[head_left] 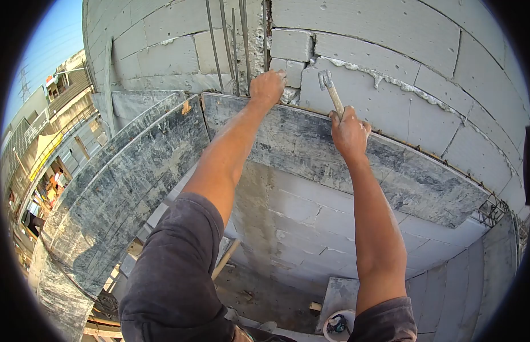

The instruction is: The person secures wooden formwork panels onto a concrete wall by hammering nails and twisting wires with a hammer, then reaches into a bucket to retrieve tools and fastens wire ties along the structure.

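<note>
Right hand was wrapped round the handle of the hammer, its head right of the left hand, whose fingers curled just above the formwork board; pinch could not be told. Judged risk: stray swing striking those fingers.
</note>
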Action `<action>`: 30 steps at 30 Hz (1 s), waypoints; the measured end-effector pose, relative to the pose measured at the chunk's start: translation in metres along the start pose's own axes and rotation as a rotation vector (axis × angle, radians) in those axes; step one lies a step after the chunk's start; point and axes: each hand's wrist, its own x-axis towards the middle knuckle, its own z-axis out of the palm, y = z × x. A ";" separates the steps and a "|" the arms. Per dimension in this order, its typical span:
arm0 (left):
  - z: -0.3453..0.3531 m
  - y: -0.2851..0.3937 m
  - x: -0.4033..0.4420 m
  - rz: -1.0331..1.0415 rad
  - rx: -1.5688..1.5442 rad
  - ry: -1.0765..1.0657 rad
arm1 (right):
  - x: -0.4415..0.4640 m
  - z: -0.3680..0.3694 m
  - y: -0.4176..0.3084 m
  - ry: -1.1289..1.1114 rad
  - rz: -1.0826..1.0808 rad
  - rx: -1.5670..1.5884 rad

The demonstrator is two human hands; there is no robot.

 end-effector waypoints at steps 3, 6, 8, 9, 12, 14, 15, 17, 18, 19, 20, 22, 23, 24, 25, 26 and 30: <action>-0.005 0.012 -0.002 -0.135 -0.009 0.010 | 0.000 -0.001 0.000 -0.009 -0.001 0.002; 0.003 0.009 0.004 -0.316 -0.050 0.016 | 0.000 0.000 0.002 -0.004 -0.011 -0.006; -0.001 0.013 -0.001 -0.290 -0.057 0.024 | 0.000 0.002 0.003 0.001 -0.023 -0.014; -0.006 0.015 -0.004 -0.276 -0.059 0.027 | 0.000 0.002 0.002 0.000 -0.026 -0.010; -0.008 0.016 -0.007 -0.342 -0.127 0.087 | 0.000 0.001 0.003 0.012 -0.034 -0.008; -0.010 0.019 -0.006 -0.292 -0.080 0.058 | -0.001 0.003 0.003 0.023 -0.042 -0.006; -0.011 0.019 -0.006 -0.268 -0.055 0.044 | -0.001 0.003 0.002 0.015 -0.042 -0.009; -0.009 0.015 -0.008 -0.229 -0.035 0.039 | -0.001 0.000 0.001 0.003 -0.040 -0.015; -0.007 0.012 -0.009 -0.209 -0.026 0.037 | -0.001 0.000 0.002 0.004 -0.040 -0.018; -0.004 0.008 -0.011 -0.182 -0.035 0.040 | -0.001 0.001 0.002 0.006 -0.041 -0.021; -0.003 0.004 -0.013 -0.156 -0.044 0.045 | -0.001 0.002 0.003 0.008 -0.042 -0.023; -0.001 0.000 -0.013 -0.135 -0.055 0.021 | -0.001 0.005 0.004 0.033 -0.052 -0.022; -0.004 0.000 -0.015 -0.141 -0.058 -0.010 | -0.001 0.006 0.005 0.043 -0.057 -0.020; -0.007 0.001 -0.019 -0.149 -0.060 -0.043 | -0.001 0.006 0.006 0.049 -0.062 -0.022; -0.009 0.000 -0.024 -0.151 -0.090 -0.029 | -0.001 0.007 0.006 0.053 -0.066 -0.023; -0.010 -0.001 -0.030 -0.154 -0.122 -0.016 | -0.001 0.007 0.006 0.056 -0.069 -0.025; -0.011 -0.011 -0.054 -0.190 -0.294 0.037 | -0.002 0.006 0.004 0.054 -0.057 -0.046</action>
